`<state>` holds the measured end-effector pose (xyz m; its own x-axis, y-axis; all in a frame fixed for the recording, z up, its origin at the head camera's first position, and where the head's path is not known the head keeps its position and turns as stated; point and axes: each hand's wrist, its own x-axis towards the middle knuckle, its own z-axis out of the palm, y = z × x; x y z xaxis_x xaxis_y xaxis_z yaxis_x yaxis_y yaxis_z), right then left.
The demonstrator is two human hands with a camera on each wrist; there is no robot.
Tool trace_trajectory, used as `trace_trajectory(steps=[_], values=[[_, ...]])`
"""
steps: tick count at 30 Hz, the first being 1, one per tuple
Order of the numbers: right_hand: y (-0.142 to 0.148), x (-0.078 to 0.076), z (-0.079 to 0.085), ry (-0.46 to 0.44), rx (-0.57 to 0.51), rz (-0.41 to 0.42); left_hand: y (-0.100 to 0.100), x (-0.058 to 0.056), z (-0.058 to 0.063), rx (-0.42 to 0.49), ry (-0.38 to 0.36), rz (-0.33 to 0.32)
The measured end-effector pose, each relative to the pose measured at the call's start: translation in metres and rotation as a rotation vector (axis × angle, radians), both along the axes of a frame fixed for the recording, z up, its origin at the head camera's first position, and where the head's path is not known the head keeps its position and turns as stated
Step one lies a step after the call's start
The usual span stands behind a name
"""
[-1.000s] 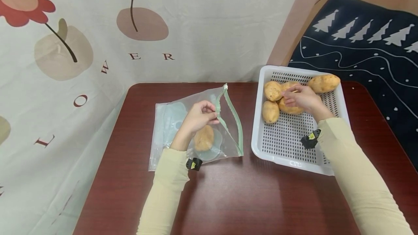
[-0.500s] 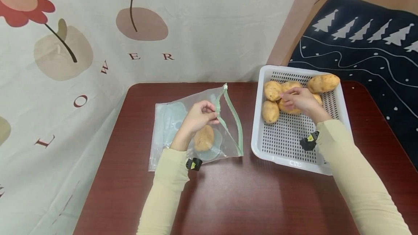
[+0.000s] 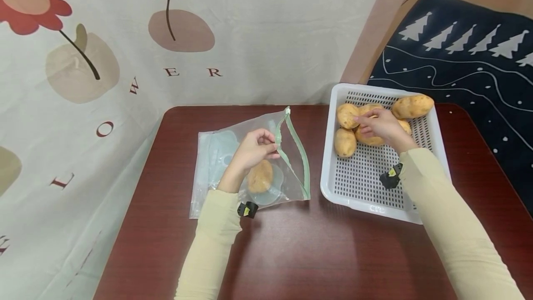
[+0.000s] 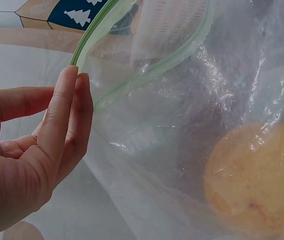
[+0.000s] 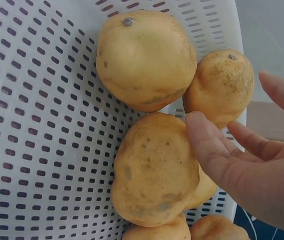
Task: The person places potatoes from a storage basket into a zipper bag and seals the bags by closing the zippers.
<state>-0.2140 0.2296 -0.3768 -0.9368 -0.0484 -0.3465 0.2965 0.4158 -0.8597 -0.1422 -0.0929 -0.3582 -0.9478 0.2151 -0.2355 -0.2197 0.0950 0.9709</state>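
My left hand pinches the green-edged mouth of a clear zip bag, holding one side raised so the mouth gapes. Inside the bag lies one potato, also seen through the plastic in the left wrist view. Over the white basket, my right hand hovers among several potatoes, fingers apart and holding nothing. In the right wrist view, a fingertip overlaps the edge of a large potato, and a smaller potato sits beside the fingers. The right hand partly hides the potatoes beneath it in the head view.
Bag and basket rest on a dark red table, bag left, basket right. One long potato lies at the basket's far right corner, against the rim. A printed cloth hangs behind the table.
My right hand has shifted slightly left over the potatoes, uncovering more of one at its right. The left hand and bag have stayed put.
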Motion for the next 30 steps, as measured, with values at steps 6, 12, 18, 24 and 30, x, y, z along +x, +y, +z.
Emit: trace_trajectory(steps=[6,12,18,24,30], values=[[-0.0032,-0.0018,-0.0003,-0.004,0.018,-0.007,-0.0001,0.0005,-0.0003,-0.006,-0.003,0.002],[-0.0055,-0.0028,-0.0011,-0.012,0.060,-0.030,-0.0004,0.0005,0.0003,-0.012,-0.004,-0.001],[-0.0072,-0.0052,-0.0033,-0.006,0.083,-0.047,-0.0004,0.0003,0.0007,-0.017,-0.004,-0.004],[-0.0079,-0.0068,-0.0056,0.019,0.086,-0.048,-0.0002,-0.0005,-0.0004,-0.012,-0.006,-0.007],[-0.0086,-0.0076,-0.0070,0.020,0.086,-0.041,-0.0005,-0.0008,-0.0019,-0.006,-0.010,-0.003]])
